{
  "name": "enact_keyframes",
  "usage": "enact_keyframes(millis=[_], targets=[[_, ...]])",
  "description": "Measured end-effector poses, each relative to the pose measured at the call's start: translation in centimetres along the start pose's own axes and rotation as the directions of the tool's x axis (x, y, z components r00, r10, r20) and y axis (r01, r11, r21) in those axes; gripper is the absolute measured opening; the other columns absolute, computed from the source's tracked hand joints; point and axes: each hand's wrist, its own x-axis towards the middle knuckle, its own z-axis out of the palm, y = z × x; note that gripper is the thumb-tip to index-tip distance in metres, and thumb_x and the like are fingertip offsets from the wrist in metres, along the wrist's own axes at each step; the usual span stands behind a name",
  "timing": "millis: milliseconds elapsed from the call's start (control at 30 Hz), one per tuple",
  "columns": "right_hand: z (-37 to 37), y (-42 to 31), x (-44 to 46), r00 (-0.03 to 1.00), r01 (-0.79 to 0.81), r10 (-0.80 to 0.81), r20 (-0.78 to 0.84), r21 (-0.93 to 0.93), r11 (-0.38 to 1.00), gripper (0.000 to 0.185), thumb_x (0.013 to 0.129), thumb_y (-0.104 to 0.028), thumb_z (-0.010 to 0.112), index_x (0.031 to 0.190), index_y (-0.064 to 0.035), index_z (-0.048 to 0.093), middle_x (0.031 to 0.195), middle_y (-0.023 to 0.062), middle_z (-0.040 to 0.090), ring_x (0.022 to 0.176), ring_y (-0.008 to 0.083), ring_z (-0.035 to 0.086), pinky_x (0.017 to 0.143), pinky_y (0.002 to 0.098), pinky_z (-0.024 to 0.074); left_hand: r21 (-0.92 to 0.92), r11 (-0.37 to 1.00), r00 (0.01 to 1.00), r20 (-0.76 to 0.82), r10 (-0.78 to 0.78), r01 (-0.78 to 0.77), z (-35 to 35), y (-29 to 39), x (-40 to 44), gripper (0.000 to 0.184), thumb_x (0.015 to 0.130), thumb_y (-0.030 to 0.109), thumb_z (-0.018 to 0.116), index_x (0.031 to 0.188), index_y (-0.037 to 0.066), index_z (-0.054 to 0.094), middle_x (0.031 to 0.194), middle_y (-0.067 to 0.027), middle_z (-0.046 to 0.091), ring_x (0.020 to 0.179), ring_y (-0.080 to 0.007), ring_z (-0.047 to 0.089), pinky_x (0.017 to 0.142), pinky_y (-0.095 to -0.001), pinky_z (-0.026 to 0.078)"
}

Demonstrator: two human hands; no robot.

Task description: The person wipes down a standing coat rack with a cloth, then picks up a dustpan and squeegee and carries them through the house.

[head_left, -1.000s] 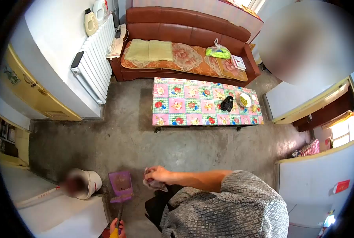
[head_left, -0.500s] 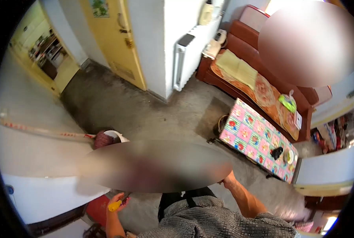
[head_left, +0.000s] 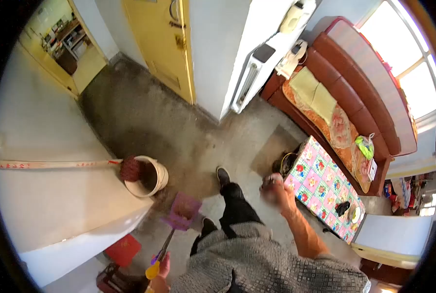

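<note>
My left hand (head_left: 164,267) is closed around the long handle of a dustpan, near its yellow end. The purple pan (head_left: 182,211) hangs low over the grey floor beside my feet, with brownish bits visible in it. My right hand (head_left: 280,195) is raised in front of me near the corner of the low table; its fingers are blurred, so I cannot make out whether anything is in them. Left of the pan stands a cream bucket (head_left: 162,177) with a dark red woven thing (head_left: 131,169) at its rim.
A low table with a patterned cloth (head_left: 320,180) stands at the right, before a brown sofa (head_left: 335,63). A red stool (head_left: 123,250) is at lower left. A white radiator (head_left: 249,80) and yellow door (head_left: 162,53) are ahead. A striped pole (head_left: 57,164) runs along the left wall.
A blurred patch covered the middle earlier; the pan, feet and right hand now show. The view has shifted, with the sofa and table lower. My left hand still grips the yellow-ended handle.
</note>
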Motion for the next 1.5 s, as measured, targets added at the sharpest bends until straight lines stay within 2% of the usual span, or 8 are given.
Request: enact_keyframes(millis=[233,433,500,700,867,1133,1333,1500], targets=[[13.6,-11.7,9.4,0.929,-0.035,0.002,0.369,0.083,0.996,0.046,0.103,-0.007,0.057,0.149,-0.0025,0.055,0.131,0.0112,0.069,0.114,0.0214,0.067,0.1,0.0354,0.0554,-0.033,0.994,0.994,0.009,0.109,-0.108,-1.0,-9.7,2.8,0.051,0.104,0.035,0.063,0.134,-0.006,0.057,0.126,-0.0186,0.067,0.117,-0.0311,0.065,0.101,-0.0443,0.054],[29.7,-17.2,16.3,0.761,-0.126,0.17,0.627,-0.114,0.985,0.055,0.1,-0.01,0.064,0.154,-0.0092,0.051,0.116,0.0092,0.074,0.103,0.019,0.072,0.093,0.0353,0.059,0.366,0.901,0.824,0.566,-0.015,-0.235,11.0,-11.4,11.5,0.033,0.107,0.029,0.061,0.125,0.002,0.065,0.112,-0.0095,0.073,0.104,-0.0211,0.069,0.09,-0.0368,0.056],[35.0,-17.6,17.5,0.656,-0.109,0.218,0.723,-0.195,0.975,0.057,0.095,0.003,0.056,0.151,-0.0057,0.054,0.135,0.0123,0.065,0.118,0.0218,0.065,0.1,0.0359,0.0544,0.807,0.254,0.705,0.259,0.66,-0.534,28.7,-17.7,10.0,0.032,0.105,0.025,0.063,0.128,0.002,0.065,0.113,-0.0062,0.072,0.094,-0.013,0.066,0.085,-0.0269,0.053],[51.1,-17.2,20.7,0.257,0.277,0.229,0.939,-0.299,0.913,0.051,0.098,-0.007,0.062,0.149,-0.0034,0.055,0.136,0.0107,0.065,0.113,0.0194,0.065,0.093,0.0373,0.0571,0.602,-0.084,0.469,0.695,0.546,-0.794,56.9,-17.2,17.2,0.041,0.1,0.017,0.072,0.136,0.0,0.064,0.118,-0.01,0.072,0.105,-0.019,0.068,0.093,-0.0319,0.054],[62.4,-18.1,24.0,0.316,0.703,0.212,0.925,-0.378,0.602,0.054,0.101,-0.013,0.069,0.151,-0.0043,0.051,0.137,0.015,0.065,0.122,0.0207,0.064,0.101,0.0362,0.0539,0.725,-0.271,0.538,0.663,0.521,-0.633,70.6,-10.2,18.3,0.034,0.102,0.023,0.07,0.123,-0.003,0.072,0.103,-0.0082,0.075,0.092,-0.0141,0.066,0.08,-0.0314,0.053],[81.0,-21.7,29.1,0.606,0.636,0.127,0.785,-0.575,0.515,0.085,0.097,-0.024,0.078,0.164,-0.009,0.028,0.146,0.0219,0.056,0.122,0.027,0.064,0.097,0.0394,0.0563,0.552,-0.503,0.453,0.834,0.315,-0.666,87.9,3.2,18.1,0.031,0.103,0.029,0.069,0.11,0.0,0.076,0.087,-0.0096,0.072,0.072,-0.0163,0.064,0.063,-0.0351,0.05],[98.5,-22.4,35.8,0.419,0.563,0.148,0.896,-0.383,0.732,0.086,0.095,-0.025,0.081,0.163,-0.0125,0.031,0.158,0.0166,0.043,0.129,0.0259,0.058,0.096,0.042,0.0566,0.46,-0.617,0.51,0.853,0.109,-0.638,102.0,13.3,18.7,0.032,0.103,0.033,0.068,0.111,0.003,0.077,0.089,-0.0096,0.073,0.07,-0.0152,0.065,0.062,-0.0357,0.051],[114.4,-21.1,43.1,0.001,0.688,0.323,0.947,-0.235,0.687,0.05,0.093,-0.02,0.081,0.137,-0.0072,0.061,0.13,0.0106,0.062,0.119,0.0241,0.064,0.095,0.0418,0.0564,0.717,-0.528,0.759,0.622,0.193,-0.454,113.8,22.4,17.1,0.038,0.101,0.039,0.07,0.113,0.004,0.077,0.091,-0.0095,0.074,0.08,-0.0139,0.067,0.069,-0.0343,0.054]])
